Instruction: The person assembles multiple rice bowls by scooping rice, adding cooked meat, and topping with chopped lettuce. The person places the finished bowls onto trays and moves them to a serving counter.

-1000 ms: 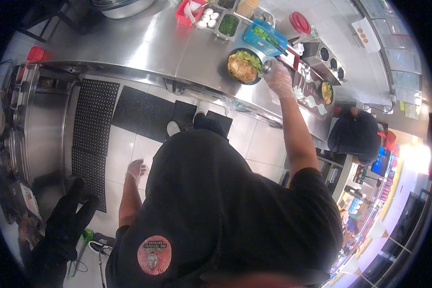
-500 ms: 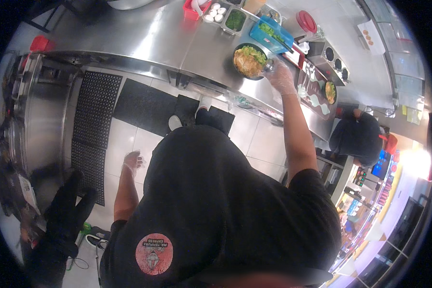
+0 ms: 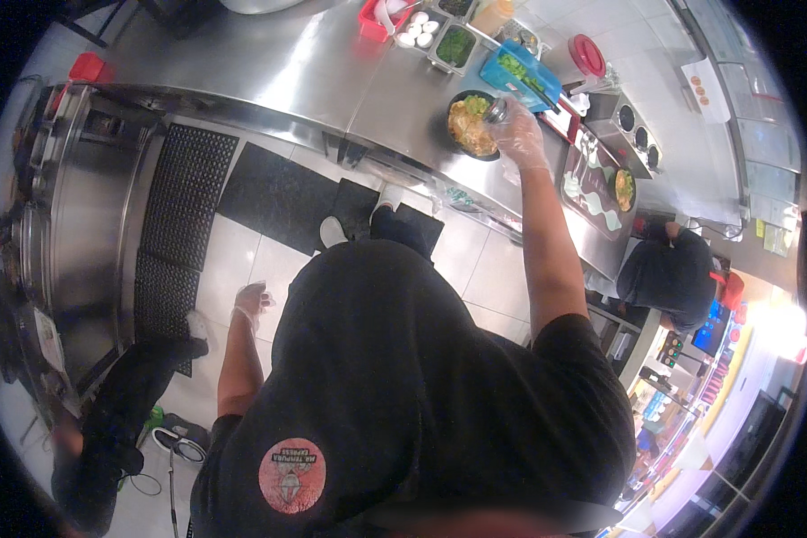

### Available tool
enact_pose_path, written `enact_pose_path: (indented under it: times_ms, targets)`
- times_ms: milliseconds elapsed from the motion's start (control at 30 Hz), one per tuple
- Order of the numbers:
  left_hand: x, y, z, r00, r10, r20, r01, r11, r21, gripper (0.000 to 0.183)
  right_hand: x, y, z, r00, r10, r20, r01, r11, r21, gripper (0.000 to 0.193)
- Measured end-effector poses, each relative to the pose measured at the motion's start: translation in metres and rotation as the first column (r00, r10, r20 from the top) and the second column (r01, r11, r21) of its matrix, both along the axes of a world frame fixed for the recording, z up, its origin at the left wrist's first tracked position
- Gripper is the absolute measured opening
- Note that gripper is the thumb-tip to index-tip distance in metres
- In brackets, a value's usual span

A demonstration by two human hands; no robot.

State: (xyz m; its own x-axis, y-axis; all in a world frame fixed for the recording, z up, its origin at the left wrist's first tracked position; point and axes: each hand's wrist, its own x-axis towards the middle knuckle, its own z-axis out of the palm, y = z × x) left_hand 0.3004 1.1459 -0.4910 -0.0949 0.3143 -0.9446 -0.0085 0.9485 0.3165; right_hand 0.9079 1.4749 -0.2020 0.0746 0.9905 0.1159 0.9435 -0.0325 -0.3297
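My right hand [image 3: 519, 136], in a clear plastic glove, is closed around a small shaker [image 3: 495, 110] with a metallic top. The shaker is tilted over a dark round bowl [image 3: 488, 158] on the steel counter. Golden-brown food [image 3: 468, 128] fills most of the bowl, with chopped green leaves [image 3: 476, 106] along its far side. My left hand [image 3: 253, 302], also gloved, hangs low at my left side above the floor, its fingers loosely bent and apart, holding nothing.
Behind the bowl stands a blue container [image 3: 531, 73] of greens. Eggs [image 3: 416, 30] and a metal tray of green garnish [image 3: 455, 47] sit to its left. A second bowl [image 3: 625, 190] rests on a patterned tray [image 3: 585, 184]. Other people work at far right [image 3: 668, 273] and lower left [image 3: 121, 421].
My right hand has shifted over the bowl and the shaker now covers part of the greens. The view has moved slightly. The person at lower left has changed leg position.
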Motion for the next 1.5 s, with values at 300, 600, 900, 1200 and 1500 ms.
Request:
enact_pose_path:
  times_ms: [300, 600, 900, 1200, 1500]
  targets:
    - [0.007, -0.016, -0.013, 0.999, 0.008, -0.043, -0.011, 0.998, -0.064, 0.040, 0.023, 0.018, 0.005, 0.992, -0.127, 0.006, 0.126, 0.990, 0.056, 0.065]
    - [0.017, 0.024, -0.016, 1.000, 0.024, 0.008, -0.023, 0.997, -0.070, 0.043, 0.055, 0.018, 0.008, 0.987, -0.160, -0.007, 0.160, 0.987, -0.009, 0.056]
    - [0.047, 0.083, -0.018, 0.999, -0.053, -0.003, 0.053, 0.998, -0.025, 0.044, 0.082, 0.003, 0.003, 0.980, -0.162, -0.118, 0.161, 0.987, -0.015, 0.059]
    - [0.108, 0.145, 0.009, 0.991, -0.130, -0.007, 0.130, 0.989, -0.077, 0.049, 0.100, 0.015, -0.016, 0.970, -0.155, -0.185, 0.125, 0.979, -0.163, 0.057]
    - [0.179, 0.183, 0.066, 0.995, 0.080, -0.060, -0.081, 0.997, -0.018, 0.037, 0.171, 0.124, 0.049, 0.961, -0.112, -0.254, 0.117, 0.993, 0.002, 0.079]
